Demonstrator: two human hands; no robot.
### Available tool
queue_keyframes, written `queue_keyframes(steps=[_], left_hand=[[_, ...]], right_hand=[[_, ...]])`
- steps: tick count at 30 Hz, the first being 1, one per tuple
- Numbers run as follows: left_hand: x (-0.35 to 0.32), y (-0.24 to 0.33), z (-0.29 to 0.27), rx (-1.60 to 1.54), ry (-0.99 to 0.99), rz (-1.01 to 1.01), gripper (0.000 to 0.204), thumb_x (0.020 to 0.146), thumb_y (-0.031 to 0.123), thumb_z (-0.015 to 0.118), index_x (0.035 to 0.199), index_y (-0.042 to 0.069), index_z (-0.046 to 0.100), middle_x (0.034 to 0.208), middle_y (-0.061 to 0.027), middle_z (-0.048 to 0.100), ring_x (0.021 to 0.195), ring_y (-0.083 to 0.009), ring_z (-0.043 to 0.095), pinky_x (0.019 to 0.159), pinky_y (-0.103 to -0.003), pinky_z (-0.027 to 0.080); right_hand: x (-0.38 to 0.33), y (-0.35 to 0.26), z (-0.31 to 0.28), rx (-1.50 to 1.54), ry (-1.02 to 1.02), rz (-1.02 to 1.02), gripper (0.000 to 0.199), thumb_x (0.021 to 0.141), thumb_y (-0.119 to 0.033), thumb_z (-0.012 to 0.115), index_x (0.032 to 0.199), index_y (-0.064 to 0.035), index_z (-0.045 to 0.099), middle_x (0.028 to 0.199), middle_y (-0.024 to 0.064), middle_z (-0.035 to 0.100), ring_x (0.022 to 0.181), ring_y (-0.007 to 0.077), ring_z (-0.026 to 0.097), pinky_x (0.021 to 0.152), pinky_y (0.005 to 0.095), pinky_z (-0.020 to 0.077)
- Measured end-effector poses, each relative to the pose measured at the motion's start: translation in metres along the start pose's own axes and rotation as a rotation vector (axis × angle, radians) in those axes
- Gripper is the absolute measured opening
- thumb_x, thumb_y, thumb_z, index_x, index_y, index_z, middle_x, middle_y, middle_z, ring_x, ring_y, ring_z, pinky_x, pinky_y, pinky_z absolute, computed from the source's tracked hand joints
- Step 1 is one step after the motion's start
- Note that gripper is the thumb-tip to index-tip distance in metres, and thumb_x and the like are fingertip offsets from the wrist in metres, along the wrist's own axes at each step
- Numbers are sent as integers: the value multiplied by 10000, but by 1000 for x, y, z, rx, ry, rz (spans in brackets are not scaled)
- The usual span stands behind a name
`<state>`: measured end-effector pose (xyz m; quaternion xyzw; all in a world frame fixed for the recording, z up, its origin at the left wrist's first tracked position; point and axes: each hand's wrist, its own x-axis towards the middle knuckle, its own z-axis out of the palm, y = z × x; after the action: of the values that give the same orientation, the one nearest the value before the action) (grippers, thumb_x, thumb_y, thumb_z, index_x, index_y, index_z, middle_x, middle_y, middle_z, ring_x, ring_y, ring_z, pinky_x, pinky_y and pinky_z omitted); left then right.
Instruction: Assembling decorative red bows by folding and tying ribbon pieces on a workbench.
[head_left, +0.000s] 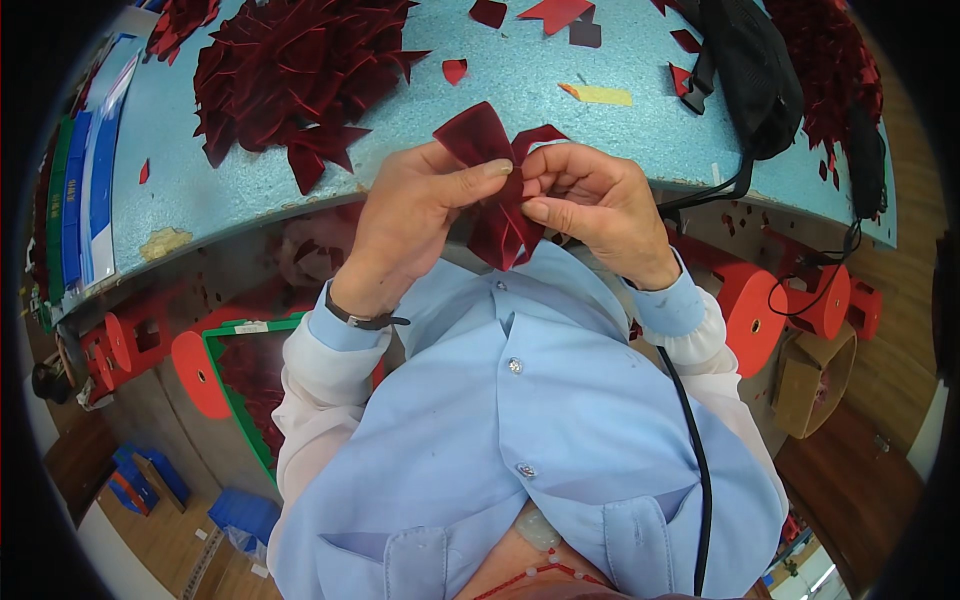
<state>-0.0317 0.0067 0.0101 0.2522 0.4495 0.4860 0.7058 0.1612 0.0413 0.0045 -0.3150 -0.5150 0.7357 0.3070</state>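
Between my two hands, just off the near edge of the table, is a dark red velvet ribbon bow (pixel 492 228) with loops and tails spread up and down. My left hand (pixel 425 205) pinches its middle, the thumb lying across the front of the ribbon. From the other side my right hand (pixel 595 205) grips the bow near its centre, fingers curled and thumb tip pressed to the velvet. Whatever lies under the fingertips at the knot is hidden. Beyond my left hand a large heap of similar dark red bows (pixel 300 75) rests on the table.
The pale blue table (pixel 400 110) carries red scraps, a yellow paper strip (pixel 600 95), a black bag (pixel 750 80) with a hanging strap, and another red heap (pixel 825 60). Below are red stools (pixel 752 315), a green crate (pixel 240 390) of red pieces and a cardboard box (pixel 815 380).
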Motion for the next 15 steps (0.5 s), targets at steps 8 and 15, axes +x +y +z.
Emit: queue_keyframes(steps=[8,15], left_hand=[[5,1,-16,-165,-142,-105,266,827,90,662,1054,-30,591,959,-75,641,892,-123,601,802,-268,477],[-12,1,-6,39,-178,10,416,782,-1,670,1158,-52,499,1040,-100,607,918,-138,598,843,-268,491]], right_hand=[[-3,-1,-6,69,6,66,290,799,47,646,1077,40,565,941,56,597,853,104,580,760,210,492],[-2,3,-5,137,40,12,268,806,14,639,1063,40,567,940,55,597,852,110,584,766,217,495]])
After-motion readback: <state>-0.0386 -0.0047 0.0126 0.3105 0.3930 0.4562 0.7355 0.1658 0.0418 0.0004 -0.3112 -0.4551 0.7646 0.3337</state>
